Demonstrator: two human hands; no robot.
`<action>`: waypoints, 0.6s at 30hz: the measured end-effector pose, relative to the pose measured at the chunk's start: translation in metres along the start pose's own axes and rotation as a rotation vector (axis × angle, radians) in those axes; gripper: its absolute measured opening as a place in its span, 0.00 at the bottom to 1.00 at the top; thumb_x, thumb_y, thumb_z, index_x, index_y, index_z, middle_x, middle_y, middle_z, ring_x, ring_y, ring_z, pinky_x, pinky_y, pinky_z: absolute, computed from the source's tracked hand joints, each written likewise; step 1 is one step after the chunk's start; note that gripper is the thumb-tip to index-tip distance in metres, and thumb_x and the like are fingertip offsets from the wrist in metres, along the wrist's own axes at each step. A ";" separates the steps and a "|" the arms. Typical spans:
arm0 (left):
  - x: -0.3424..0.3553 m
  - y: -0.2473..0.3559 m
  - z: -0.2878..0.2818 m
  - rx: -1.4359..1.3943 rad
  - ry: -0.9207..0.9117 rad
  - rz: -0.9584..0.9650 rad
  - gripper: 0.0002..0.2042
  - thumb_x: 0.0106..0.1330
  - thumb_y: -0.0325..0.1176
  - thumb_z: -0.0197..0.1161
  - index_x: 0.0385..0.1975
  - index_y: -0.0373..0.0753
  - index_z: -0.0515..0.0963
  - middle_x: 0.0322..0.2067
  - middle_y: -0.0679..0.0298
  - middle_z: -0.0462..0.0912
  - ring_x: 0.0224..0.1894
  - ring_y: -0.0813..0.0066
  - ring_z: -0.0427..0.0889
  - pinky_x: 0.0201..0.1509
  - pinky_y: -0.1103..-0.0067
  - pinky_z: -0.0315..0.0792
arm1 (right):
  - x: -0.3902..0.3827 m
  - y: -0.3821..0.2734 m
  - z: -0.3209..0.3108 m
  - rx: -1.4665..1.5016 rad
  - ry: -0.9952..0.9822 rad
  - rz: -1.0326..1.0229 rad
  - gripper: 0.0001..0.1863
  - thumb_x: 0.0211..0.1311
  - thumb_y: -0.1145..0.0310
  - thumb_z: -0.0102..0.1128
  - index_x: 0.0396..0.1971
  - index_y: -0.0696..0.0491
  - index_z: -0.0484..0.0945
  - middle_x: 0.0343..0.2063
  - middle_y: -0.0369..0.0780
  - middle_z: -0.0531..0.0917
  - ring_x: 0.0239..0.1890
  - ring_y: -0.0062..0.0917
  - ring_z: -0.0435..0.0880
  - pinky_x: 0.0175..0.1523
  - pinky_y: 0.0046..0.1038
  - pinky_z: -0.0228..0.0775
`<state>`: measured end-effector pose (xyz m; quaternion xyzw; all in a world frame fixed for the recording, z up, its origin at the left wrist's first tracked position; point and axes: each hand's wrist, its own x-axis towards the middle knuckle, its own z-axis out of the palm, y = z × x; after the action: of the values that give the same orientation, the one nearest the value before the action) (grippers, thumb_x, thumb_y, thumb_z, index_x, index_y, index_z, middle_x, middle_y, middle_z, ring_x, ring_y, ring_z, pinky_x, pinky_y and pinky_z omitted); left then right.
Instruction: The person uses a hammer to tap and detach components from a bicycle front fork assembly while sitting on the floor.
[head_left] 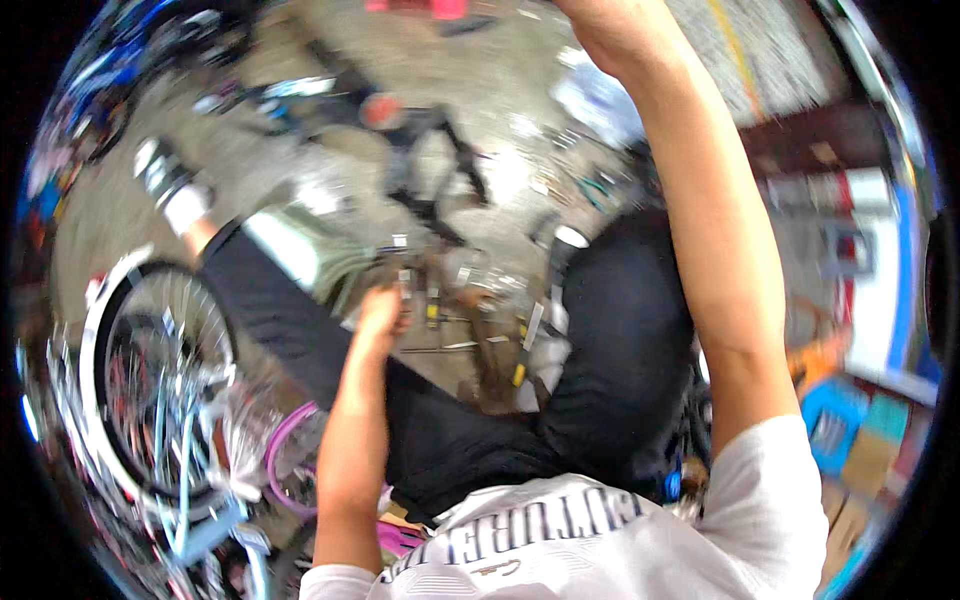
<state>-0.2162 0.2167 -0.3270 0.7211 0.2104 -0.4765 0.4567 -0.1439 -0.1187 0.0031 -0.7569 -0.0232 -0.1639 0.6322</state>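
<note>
Head view, motion-blurred. The person sits with legs apart over a concrete floor (270,150), black trousers (620,330) framing the work area.

Left hand (380,315): lowered between the legs, fingers curled, over a cluster of small tools. Blur prevents telling whether it pinches anything. Nearest thing: a short tool with a yellow-and-black handle (433,310), just right of the fingers, on the floor.

Right hand (600,28): at the upper edge, arm stretched forward, mostly cut off; cannot tell whether its fingers are spread or pressed together. Nearest thing: a crumpled clear plastic bag (597,100), beside the wrist in the view.

Between the knees: a long tool with a yellow end (528,345), lying aslant near the right thigh; clear plastic wrap (490,275) ahead of it. Green-handled pliers (592,194) farther forward. A pale green container (318,250) by the left shin. At left, a white-tyred bicycle wheel (94,380); near it, a pink-purple ring (272,470).
</note>
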 end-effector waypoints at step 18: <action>-0.009 -0.040 0.058 -0.091 -0.121 -0.033 0.28 0.73 0.49 0.52 0.65 0.36 0.68 0.63 0.53 0.72 0.61 0.53 0.72 0.63 0.55 0.69 | -0.845 0.093 0.062 0.301 1.106 1.705 0.13 0.65 0.63 0.63 0.29 0.59 0.79 0.22 0.38 0.79 0.22 0.24 0.79 0.28 0.27 0.70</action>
<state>-0.2788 0.1877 -0.3447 0.6662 0.2157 -0.5165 0.4929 -0.9063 0.0674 -0.3289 -0.2533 0.7964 0.0184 0.5489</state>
